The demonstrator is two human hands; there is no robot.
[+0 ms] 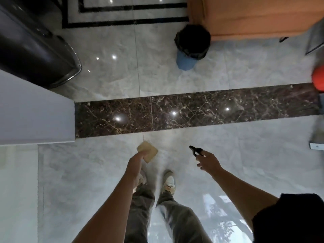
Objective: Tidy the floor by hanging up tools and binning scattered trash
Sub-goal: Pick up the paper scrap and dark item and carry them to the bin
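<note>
You stand on the pale marble floor (105, 85), on the near side of the dark strip (192, 111) that crosses it. Your left hand (135, 161) is closed on one corner of a tan square pad (148, 152); the pad is held in the air, just short of the strip. Your right hand (207, 163) grips a small black tool (197, 150) between thumb and fingers, the tool's tip pointing toward the strip. The tool's type cannot be told from this view. The bin (192, 45), blue with a black liner, stands beyond the strip, touching or nearly touching the orange cabinet (254, 16). A black chair (33, 48) stands beyond the strip, to its left. A white panel (35, 109) meets the strip's left end. Your shoes (169, 182) are well short of the strip, below your hands.
</note>
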